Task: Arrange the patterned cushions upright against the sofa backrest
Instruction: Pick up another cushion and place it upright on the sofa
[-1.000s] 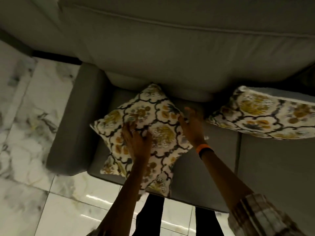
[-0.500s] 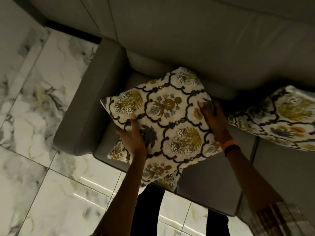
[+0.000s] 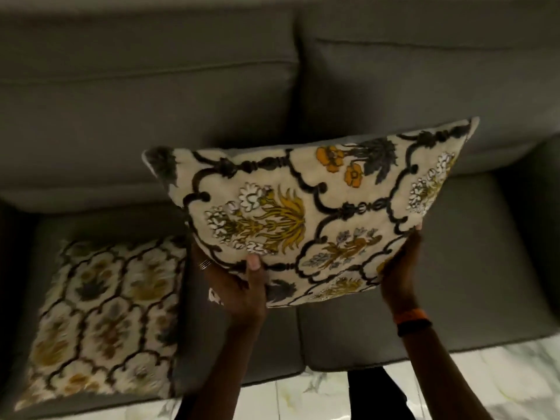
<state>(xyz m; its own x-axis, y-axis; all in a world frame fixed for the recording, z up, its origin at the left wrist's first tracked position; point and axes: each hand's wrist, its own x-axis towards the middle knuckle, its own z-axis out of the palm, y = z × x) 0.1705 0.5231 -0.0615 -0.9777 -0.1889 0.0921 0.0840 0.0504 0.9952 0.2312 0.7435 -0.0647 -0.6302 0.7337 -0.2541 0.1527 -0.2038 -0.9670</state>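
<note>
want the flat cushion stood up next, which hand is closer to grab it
Left. The left hand grips the raised floral patterned cushion right beside the flat patterned cushion on the grey sofa seat. The right hand is across on the far side.

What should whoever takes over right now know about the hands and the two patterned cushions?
Left hand: gripping the lifted cushion at its lower left edge, thumb on the front.
Right hand: supporting its lower right edge.
The lifted cushion is held in the air in front of the sofa backrest, not yet set down.
Second cushion: lying flat on the left seat.
Done: nothing placed upright.
Left: stand both cushions against the backrest.
</note>
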